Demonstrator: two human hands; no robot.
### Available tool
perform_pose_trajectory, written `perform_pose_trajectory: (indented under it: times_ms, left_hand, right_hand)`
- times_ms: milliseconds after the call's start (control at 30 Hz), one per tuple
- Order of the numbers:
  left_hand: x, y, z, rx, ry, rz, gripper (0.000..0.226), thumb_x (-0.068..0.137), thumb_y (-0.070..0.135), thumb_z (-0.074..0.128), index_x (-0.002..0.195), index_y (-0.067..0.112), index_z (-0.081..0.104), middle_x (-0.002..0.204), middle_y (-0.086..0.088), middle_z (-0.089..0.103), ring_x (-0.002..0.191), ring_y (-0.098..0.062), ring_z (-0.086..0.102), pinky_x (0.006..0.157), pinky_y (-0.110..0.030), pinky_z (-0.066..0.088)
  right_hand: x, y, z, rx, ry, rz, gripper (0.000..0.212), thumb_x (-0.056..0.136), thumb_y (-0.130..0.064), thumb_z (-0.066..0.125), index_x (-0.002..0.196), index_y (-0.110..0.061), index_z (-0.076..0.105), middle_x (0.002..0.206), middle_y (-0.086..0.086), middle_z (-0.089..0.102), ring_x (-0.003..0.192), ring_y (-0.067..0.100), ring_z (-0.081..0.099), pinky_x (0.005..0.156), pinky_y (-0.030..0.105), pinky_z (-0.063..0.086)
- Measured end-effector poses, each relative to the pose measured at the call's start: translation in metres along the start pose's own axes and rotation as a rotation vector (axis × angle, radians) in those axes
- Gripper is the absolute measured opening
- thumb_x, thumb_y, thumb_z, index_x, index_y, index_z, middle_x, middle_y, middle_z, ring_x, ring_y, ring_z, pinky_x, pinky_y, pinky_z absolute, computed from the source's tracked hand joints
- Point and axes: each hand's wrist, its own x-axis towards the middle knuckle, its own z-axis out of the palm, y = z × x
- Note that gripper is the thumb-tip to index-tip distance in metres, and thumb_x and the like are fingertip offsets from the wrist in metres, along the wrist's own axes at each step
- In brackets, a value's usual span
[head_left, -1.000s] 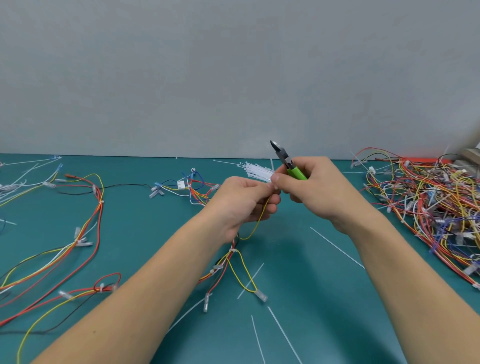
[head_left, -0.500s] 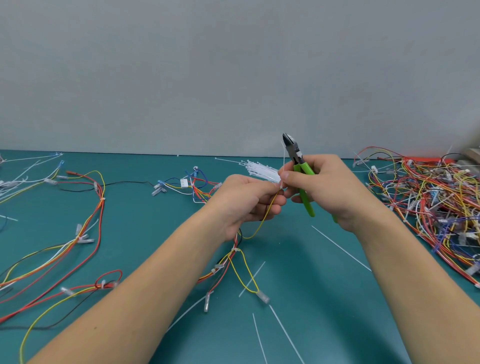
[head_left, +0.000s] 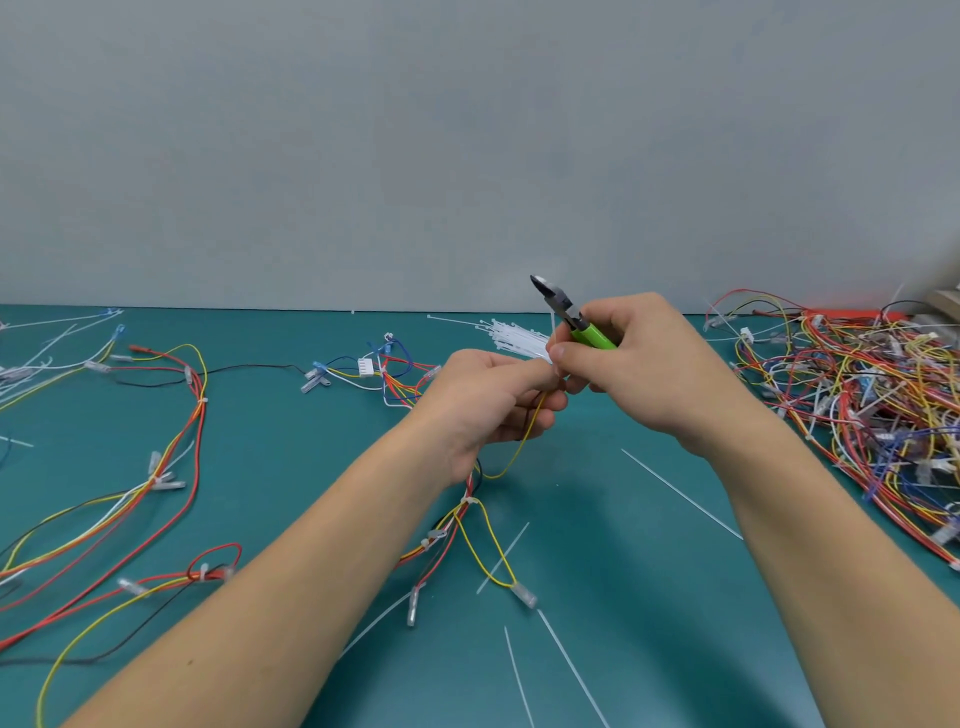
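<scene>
1. Hanging from a person's left hand (head_left: 483, 402), a wire harness (head_left: 470, 525) of red, yellow & black leads sits centre-frame. Its top is raised off the teal mat (head_left: 639, 561). The lower branches, w/ clear-sleeved terminals, trail on the mat between the two forearms.
2. L. fingers are curled tight round the harness top; a yellow loop (head_left: 519, 452) droops just below the fist.
3. Right hand (head_left: 644, 364) meets the left, thumb & forefinger pinched together where the leads exit the L. fist. What sits between them is too small to tell.
4. Remaining R. fingers clamp green-handled cutters (head_left: 574, 322) against the palm, dark nose sticking up & to the left, clear of the wires.
5. Just behind both hands: a bundle of white cable ties (head_left: 511, 338), flat on the mat.
6. Loose white ties (head_left: 680, 493) lie scattered on the mat, right of the harness & nearer the front edge.
7. Behind the L. hand, a small harness w/ white connector (head_left: 363, 366); further left, a long harness (head_left: 176, 452) sprawls across the mat.
8. Far right: a big multicolour wire tangle (head_left: 857, 395), well apart from the hands.
9. Backdrop: plain grey wall (head_left: 467, 156).
</scene>
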Motion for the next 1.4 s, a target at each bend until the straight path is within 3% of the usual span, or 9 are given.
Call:
perform_pose_trajectory:
  times_ms: [267,400,567,733,867,967,1133,1267,1400]
  left_hand:
    - [0.000,-0.002,0.001,-0.071,0.005,-0.028,0.012,0.087,0.014,0.070,0.080,0.010,0.079,0.073,-0.006,0.070,0.053,-0.013,0.058,0.065,-0.024,0.057]
    - [0.001,-0.001,0.001,-0.121,0.010,-0.046,0.009,0.087,0.011,0.069,0.091,0.006,0.076,0.070,-0.005,0.068,0.051,-0.012,0.054,0.073,-0.029,0.055]
    - [0.001,-0.001,0.003,-0.079,0.038,-0.037,0.010,0.086,0.012,0.071,0.090,0.004,0.076,0.063,-0.001,0.063,0.051,-0.014,0.048,0.070,-0.030,0.052]
    - [0.002,-0.005,0.005,-0.083,0.080,-0.070,0.009,0.085,0.013,0.072,0.081,0.007,0.076,0.060,0.001,0.059,0.049,-0.013,0.044,0.066,-0.028,0.052]
    - [0.002,-0.008,0.008,-0.079,0.092,-0.088,0.008,0.083,0.014,0.074,0.079,0.008,0.075,0.061,0.001,0.057,0.048,-0.012,0.044,0.064,-0.027,0.052]
    - [0.002,-0.007,0.007,-0.060,0.086,-0.077,0.008,0.081,0.013,0.074,0.074,0.009,0.075,0.061,0.001,0.056,0.048,-0.012,0.043,0.064,-0.027,0.052]
    - [0.001,-0.006,0.006,0.014,0.061,-0.045,0.013,0.084,0.014,0.069,0.075,0.008,0.075,0.058,0.004,0.057,0.051,-0.013,0.042,0.068,-0.029,0.052]
    - [0.001,-0.007,0.004,0.105,0.045,0.069,0.022,0.091,0.017,0.069,0.084,-0.002,0.077,0.067,-0.004,0.069,0.057,-0.013,0.061,0.066,-0.020,0.054]
    - [-0.001,-0.010,0.009,0.240,0.075,0.208,0.016,0.089,0.022,0.075,0.083,0.008,0.079,0.074,-0.005,0.078,0.070,-0.017,0.075,0.077,-0.023,0.057]
  right_hand:
    - [-0.002,-0.006,0.000,-0.183,-0.018,-0.046,0.018,0.092,-0.012,0.067,0.076,-0.020,0.066,0.068,-0.004,0.070,0.068,0.013,0.065,0.066,0.030,0.050]
    - [-0.001,-0.005,0.003,-0.201,0.006,-0.083,0.021,0.090,-0.012,0.067,0.073,-0.023,0.063,0.061,-0.011,0.061,0.059,0.006,0.049,0.053,0.016,0.037]
    - [-0.001,-0.003,0.008,-0.174,0.038,-0.103,0.025,0.090,-0.011,0.066,0.072,-0.028,0.060,0.062,-0.012,0.058,0.059,0.003,0.048,0.052,0.014,0.038]
    - [-0.001,0.001,0.013,-0.184,0.060,-0.086,0.018,0.089,-0.013,0.066,0.077,-0.026,0.063,0.069,-0.010,0.063,0.065,0.008,0.052,0.062,0.033,0.045]
    - [-0.001,0.001,0.014,-0.169,0.053,-0.076,0.020,0.088,-0.009,0.066,0.076,-0.024,0.064,0.065,-0.017,0.062,0.063,0.001,0.052,0.053,0.013,0.038]
    - [-0.001,0.002,0.015,-0.158,0.069,-0.069,0.020,0.088,-0.006,0.066,0.075,-0.021,0.063,0.063,-0.017,0.062,0.062,0.001,0.053,0.053,0.011,0.038]
    - [-0.001,0.005,0.021,-0.155,0.090,-0.046,0.018,0.086,-0.007,0.065,0.076,-0.021,0.062,0.067,-0.004,0.067,0.069,0.016,0.061,0.058,0.026,0.044]
    - [0.001,0.005,0.019,-0.056,0.109,0.025,0.016,0.088,-0.010,0.067,0.076,-0.021,0.065,0.063,-0.004,0.069,0.058,0.008,0.062,0.060,0.025,0.048]
    - [0.001,0.009,0.005,0.034,0.054,0.120,0.011,0.090,-0.016,0.068,0.079,-0.016,0.069,0.065,0.001,0.072,0.060,0.013,0.068,0.074,0.047,0.058]
